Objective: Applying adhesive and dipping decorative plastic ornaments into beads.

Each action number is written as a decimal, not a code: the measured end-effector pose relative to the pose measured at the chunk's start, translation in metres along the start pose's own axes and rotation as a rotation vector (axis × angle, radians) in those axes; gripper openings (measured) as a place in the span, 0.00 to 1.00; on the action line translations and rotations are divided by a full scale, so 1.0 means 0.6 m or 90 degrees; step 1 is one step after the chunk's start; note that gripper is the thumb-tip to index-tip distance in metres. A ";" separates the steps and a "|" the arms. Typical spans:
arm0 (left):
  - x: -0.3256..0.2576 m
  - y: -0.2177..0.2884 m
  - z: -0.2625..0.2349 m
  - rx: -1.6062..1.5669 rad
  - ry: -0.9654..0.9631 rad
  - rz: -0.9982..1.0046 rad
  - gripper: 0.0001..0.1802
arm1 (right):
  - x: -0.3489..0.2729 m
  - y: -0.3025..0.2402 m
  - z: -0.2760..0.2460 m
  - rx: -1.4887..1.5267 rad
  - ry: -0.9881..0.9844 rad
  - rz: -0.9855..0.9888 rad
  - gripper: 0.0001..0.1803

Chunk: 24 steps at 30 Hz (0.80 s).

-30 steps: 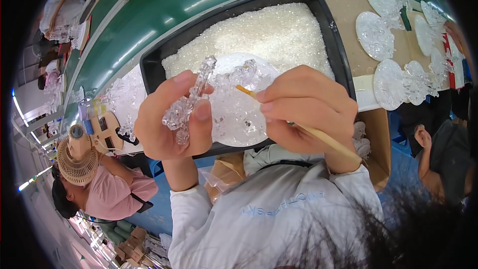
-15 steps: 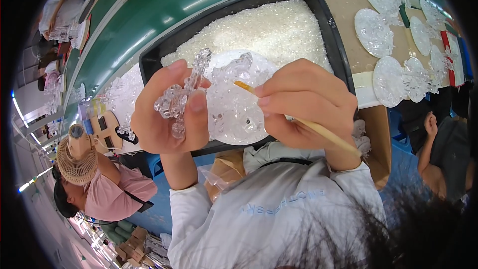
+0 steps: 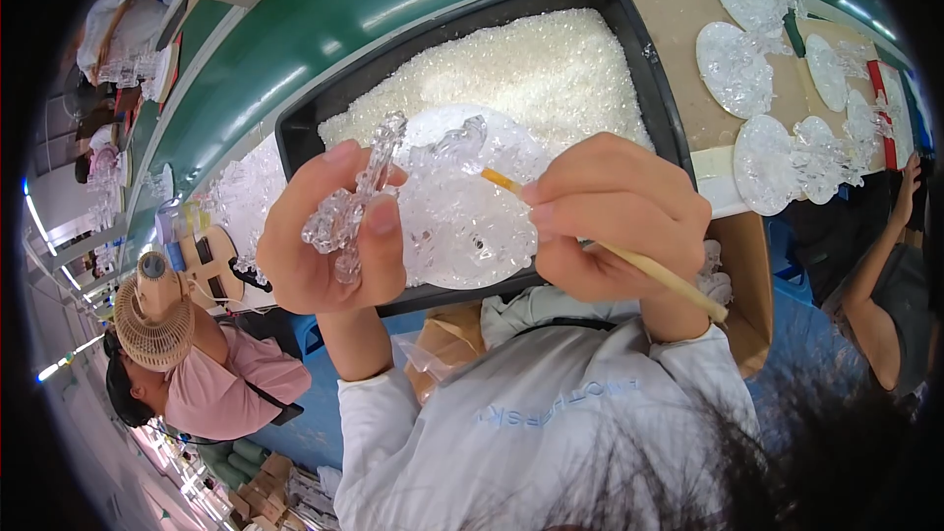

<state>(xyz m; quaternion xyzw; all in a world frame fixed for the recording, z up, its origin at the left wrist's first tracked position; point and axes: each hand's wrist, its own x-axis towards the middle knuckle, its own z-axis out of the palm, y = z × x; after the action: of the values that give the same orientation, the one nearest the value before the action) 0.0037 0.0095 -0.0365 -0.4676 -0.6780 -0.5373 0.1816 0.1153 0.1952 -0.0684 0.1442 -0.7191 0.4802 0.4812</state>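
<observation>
My left hand (image 3: 300, 251) is closed around a clear, knobbly figurine (image 3: 377, 165) at the left of the tray. Thumb and fingers grip it from both sides. Beside it is a round clear disc (image 3: 447, 261) with moulded shapes on its face; whether figurine and disc are joined I cannot tell. My right hand (image 3: 629, 211) pinches a thin brush (image 3: 669, 280) with a pale handle. Its narrow orange end (image 3: 500, 179) points left over the disc, close to the raised clear shapes; actual contact is unclear.
Beneath my hands lies a black tray (image 3: 661, 88) of whitish clear granules (image 3: 511, 59). Several clear discs with figures (image 3: 733, 69) stand on the brown board at right. Clear pieces (image 3: 241, 187) crowd the left. A person (image 3: 236, 364) with a fan sits left; another (image 3: 885, 305) is at right.
The brush in my right hand has shifted slightly right, and its tip sits a little lower. My left hand keeps its grip. The person at right has raised an arm toward the table.
</observation>
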 end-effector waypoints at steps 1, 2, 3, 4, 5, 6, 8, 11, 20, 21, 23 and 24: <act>0.000 0.000 0.000 0.001 -0.001 -0.004 0.17 | 0.000 0.001 0.001 -0.001 0.000 -0.001 0.16; 0.000 0.000 0.000 0.003 -0.003 -0.008 0.17 | 0.001 0.001 0.004 -0.004 0.022 -0.002 0.15; 0.000 -0.001 -0.001 0.003 -0.002 -0.007 0.17 | 0.002 0.001 0.007 -0.006 0.043 -0.003 0.14; -0.001 -0.003 -0.001 0.003 -0.006 0.002 0.17 | 0.001 0.001 0.007 -0.007 0.044 -0.004 0.14; -0.001 -0.004 -0.001 0.003 -0.009 0.011 0.17 | 0.000 -0.001 0.007 -0.009 0.035 0.001 0.13; 0.001 -0.003 0.000 0.001 -0.008 0.013 0.17 | 0.001 -0.002 0.006 -0.014 0.026 0.005 0.13; 0.004 -0.002 0.002 -0.003 -0.002 0.015 0.17 | 0.004 -0.001 0.004 -0.030 0.035 -0.010 0.13; -0.002 -0.007 -0.005 0.007 -0.013 0.026 0.17 | 0.001 0.000 0.010 -0.030 0.040 -0.021 0.13; 0.006 -0.010 -0.009 0.047 -0.038 0.054 0.16 | -0.001 -0.008 -0.012 -0.002 0.004 -0.017 0.11; 0.004 -0.010 -0.008 0.048 -0.038 0.054 0.16 | -0.002 -0.008 -0.014 0.017 -0.017 -0.036 0.14; 0.000 -0.011 -0.006 0.048 -0.011 0.064 0.16 | -0.004 -0.005 -0.013 0.015 -0.017 -0.036 0.13; 0.000 -0.010 -0.008 0.049 -0.012 0.064 0.16 | -0.006 -0.004 -0.010 0.015 -0.016 -0.035 0.13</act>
<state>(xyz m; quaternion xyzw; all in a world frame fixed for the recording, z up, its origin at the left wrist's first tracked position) -0.0022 0.0052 -0.0380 -0.4985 -0.6757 -0.4966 0.2199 0.1222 0.1982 -0.0693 0.1758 -0.7150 0.4734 0.4835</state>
